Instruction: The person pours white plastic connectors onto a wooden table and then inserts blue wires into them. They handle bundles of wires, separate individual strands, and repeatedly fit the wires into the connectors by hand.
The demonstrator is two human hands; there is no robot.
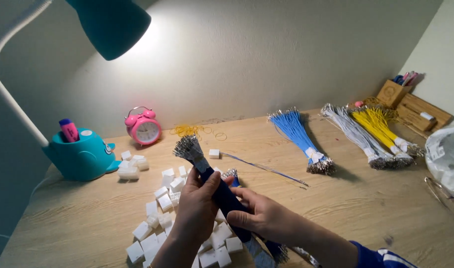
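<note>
Both hands, left (197, 208) and right (264, 216), clasp the dark-blue wire bundle (222, 196) slanting between them.

A single head-worn camera looks forward and down over the pale wood-grain counter (88, 218), close above the person's own hands at the lower middle of the picture. It faces the plain white wall (266, 54) behind the counter, with a teal desk lamp shade (110, 25) hanging into the upper left corner.

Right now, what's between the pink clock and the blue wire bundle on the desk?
Head view: a loose scatter of yellow rubber bands lies between the clock and the blue bundle; the rest is bare desk.
</note>
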